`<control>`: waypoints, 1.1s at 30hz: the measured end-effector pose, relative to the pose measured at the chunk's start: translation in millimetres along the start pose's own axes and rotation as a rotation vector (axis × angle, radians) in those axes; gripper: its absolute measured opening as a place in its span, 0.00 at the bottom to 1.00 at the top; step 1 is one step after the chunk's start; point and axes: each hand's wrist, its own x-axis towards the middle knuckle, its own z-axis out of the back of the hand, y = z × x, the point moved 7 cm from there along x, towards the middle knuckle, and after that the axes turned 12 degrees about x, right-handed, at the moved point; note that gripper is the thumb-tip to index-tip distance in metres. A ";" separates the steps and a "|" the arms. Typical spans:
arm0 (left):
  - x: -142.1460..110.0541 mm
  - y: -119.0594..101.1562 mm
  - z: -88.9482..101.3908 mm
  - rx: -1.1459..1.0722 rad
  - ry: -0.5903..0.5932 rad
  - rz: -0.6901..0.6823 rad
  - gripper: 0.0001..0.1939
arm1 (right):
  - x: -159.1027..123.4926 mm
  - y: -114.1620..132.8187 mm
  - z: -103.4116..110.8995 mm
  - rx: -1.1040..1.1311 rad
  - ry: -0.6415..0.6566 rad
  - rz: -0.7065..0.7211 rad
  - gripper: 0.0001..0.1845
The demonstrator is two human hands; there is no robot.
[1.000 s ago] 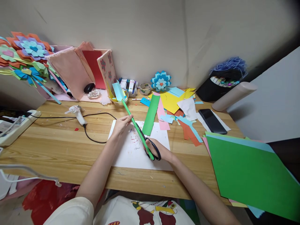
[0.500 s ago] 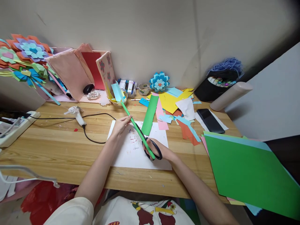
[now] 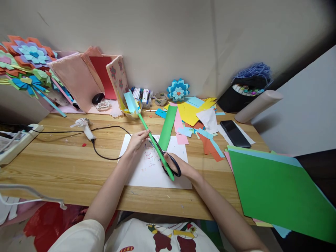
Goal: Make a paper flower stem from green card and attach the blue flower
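Observation:
My left hand [image 3: 138, 141] pinches a thin green paper tube [image 3: 154, 144] near its middle, and the tube slants from upper left to lower right. Its lower end lies over my right hand [image 3: 170, 163], which is closed on black-handled scissors [image 3: 176, 166]. The blades run alongside the tube, partly hidden behind it; whether they are apart I cannot tell. Beneath both hands is a white sheet of paper [image 3: 136, 178] with small coloured marks. A green paper strip [image 3: 168, 127] lies just beyond, its near end on the sheet.
Paper scraps [image 3: 189, 113] are heaped at the back, near a blue paper flower [image 3: 178, 90]. A phone [image 3: 235, 133] and large green sheets [image 3: 278, 192] lie to the right. On the left are a glue gun [image 3: 85, 128] with its cord and a power strip [image 3: 21, 143].
The green tube has shifted very slightly right in the view. Both hands keep their holds, with the scissors still beside the tube.

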 end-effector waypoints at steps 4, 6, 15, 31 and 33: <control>-3.9 -0.2 -4.8 0.021 0.010 0.024 0.19 | 2.0 2.3 4.5 -0.074 -0.061 0.039 0.29; -4.4 -0.5 -4.8 0.029 0.008 0.028 0.19 | 3.2 1.5 5.3 -0.094 -0.073 0.062 0.29; -3.4 6.3 -8.8 0.037 0.066 0.032 0.20 | 5.6 0.3 6.3 -0.055 -0.043 0.032 0.30; -17.0 5.9 -26.6 0.118 0.252 0.095 0.18 | 10.9 -9.5 17.5 -0.118 -0.192 0.011 0.30; -24.5 9.3 -34.0 0.208 0.330 0.152 0.17 | 11.6 -12.4 20.1 -0.115 -0.205 0.007 0.31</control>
